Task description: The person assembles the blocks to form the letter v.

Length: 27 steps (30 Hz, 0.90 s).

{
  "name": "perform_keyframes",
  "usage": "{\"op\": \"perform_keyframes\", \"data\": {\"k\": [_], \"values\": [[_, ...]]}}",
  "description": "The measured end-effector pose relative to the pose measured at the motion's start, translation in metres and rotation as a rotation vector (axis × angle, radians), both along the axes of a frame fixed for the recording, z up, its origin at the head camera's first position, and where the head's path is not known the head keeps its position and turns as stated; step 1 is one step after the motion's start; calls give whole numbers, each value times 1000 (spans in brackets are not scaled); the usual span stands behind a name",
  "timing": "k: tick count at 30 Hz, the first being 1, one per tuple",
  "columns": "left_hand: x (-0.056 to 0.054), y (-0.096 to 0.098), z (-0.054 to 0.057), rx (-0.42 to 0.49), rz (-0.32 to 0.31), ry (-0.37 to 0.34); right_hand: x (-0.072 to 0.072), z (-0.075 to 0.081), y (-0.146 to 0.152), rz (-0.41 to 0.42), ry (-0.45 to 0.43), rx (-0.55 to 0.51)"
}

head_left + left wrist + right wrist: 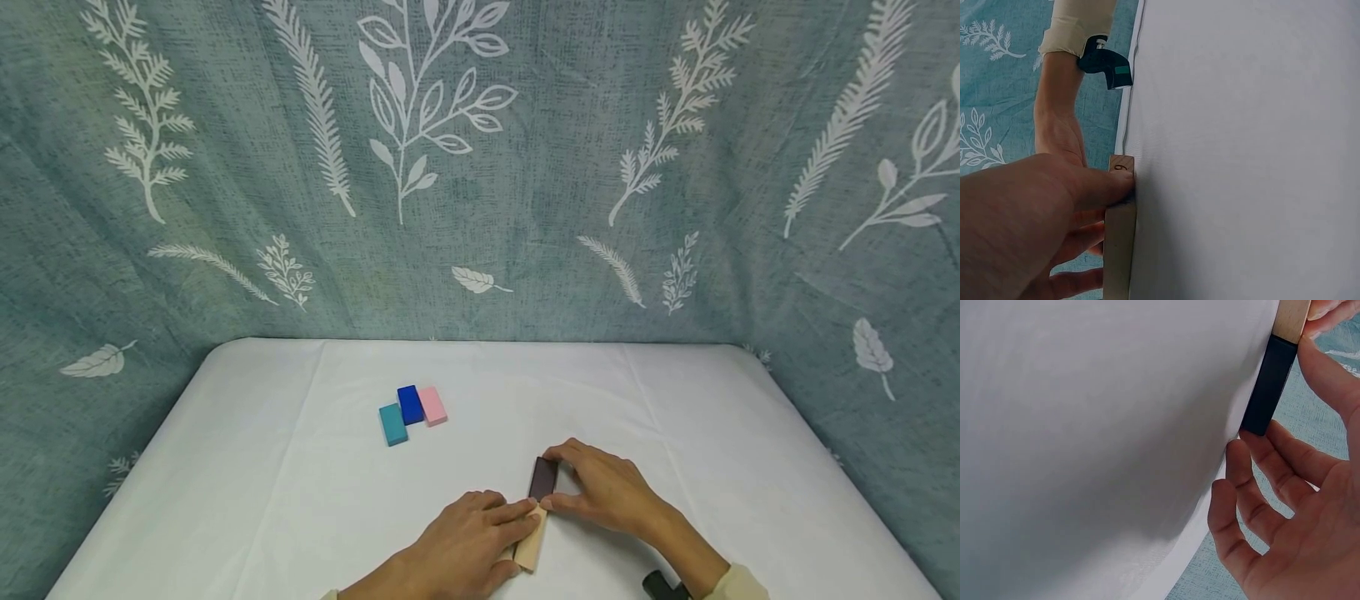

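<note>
A dark, almost black block (543,479) lies end to end with a plain wooden block (531,540) near the front of the white table. My right hand (611,492) pinches the dark block lengthwise, index finger at its far end and thumb by the joint. In the right wrist view, the dark block (1269,387) meets the wood, and the other fingers of the right hand (1304,506) are loosely bent. My left hand (472,542) grips the wooden block from the left. In the left wrist view, its thumb presses a wooden end marked with a digit (1120,161); fingers partly hide what lies beneath.
Farther back and left, a teal block (393,424), a blue block (410,405) and a pink block (432,406) lie close together. A leaf-patterned green curtain (555,167) hangs behind the white-covered table (300,500). Something dark (663,585) is at the right wrist.
</note>
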<state>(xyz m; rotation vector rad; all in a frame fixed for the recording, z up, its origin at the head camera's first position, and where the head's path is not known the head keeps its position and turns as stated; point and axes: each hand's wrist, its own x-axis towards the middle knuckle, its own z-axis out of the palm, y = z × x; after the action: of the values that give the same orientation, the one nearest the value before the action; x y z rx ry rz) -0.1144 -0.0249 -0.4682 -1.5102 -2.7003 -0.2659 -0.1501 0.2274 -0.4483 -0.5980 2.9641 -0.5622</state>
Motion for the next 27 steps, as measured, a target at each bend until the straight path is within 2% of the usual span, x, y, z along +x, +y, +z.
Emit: {"op": "perform_keyframes", "data": {"k": [11, 27], "values": [[0, -1, -1, 18, -11, 25, 1, 0, -1, -25, -9, 7], [0, -1, -3, 26, -4, 18, 3, 0, 0, -30, -22, 7]]}}
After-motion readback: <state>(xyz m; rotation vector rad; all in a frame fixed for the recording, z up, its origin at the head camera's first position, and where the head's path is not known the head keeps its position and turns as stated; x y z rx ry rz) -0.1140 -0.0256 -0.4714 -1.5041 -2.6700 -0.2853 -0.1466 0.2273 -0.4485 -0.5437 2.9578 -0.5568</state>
